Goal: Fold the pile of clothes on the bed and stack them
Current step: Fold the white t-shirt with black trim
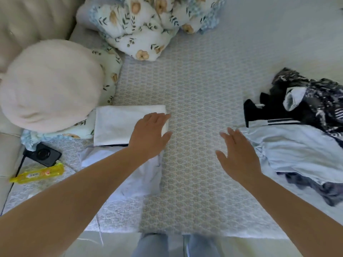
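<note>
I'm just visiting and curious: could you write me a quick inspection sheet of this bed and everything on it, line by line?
Surface: bed with a patterned grey cover.
Job's things: folded white garment on the left, lying on another pale garment; unfolded pile of light blue and dark clothes on the right.
Clutter: black camera-like device, yellow packet, round pink cushion, floral quilt.
Hands: left hand flat over the folded garment's right edge; right hand open, beside the pile's light blue garment.
Cables: a dark cord runs from the black device.
Surroundings: beige padded headboard on the left.
</note>
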